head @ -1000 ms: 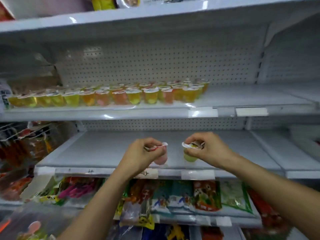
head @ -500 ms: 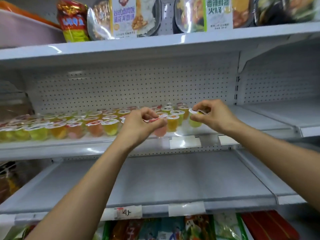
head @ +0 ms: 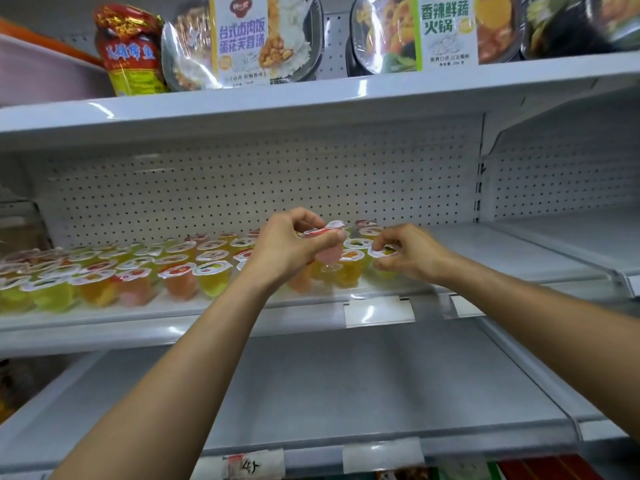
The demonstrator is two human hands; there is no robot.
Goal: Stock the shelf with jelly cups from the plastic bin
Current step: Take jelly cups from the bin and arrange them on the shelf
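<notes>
My left hand [head: 289, 249] pinches a pink jelly cup [head: 328, 253] by its lid rim, just above the front row of cups. My right hand [head: 410, 252] pinches a yellow-green jelly cup [head: 382, 252] at the right end of the rows, low over the white shelf [head: 491, 252]. Several rows of yellow, orange and pink jelly cups [head: 131, 268] cover the left and middle of that shelf. The plastic bin is out of view.
The right part of the cup shelf is bare. The upper shelf [head: 311, 98] holds boxed meals and a red snack bag [head: 130, 50]. The lower shelf [head: 329, 386] lies bare beneath my arms. A perforated back panel [head: 242, 181] stands behind the cups.
Both hands rose from the lower shelf level to the cup shelf, each carrying its cup. My right hand has dropped its cup down beside the end of the rows.
</notes>
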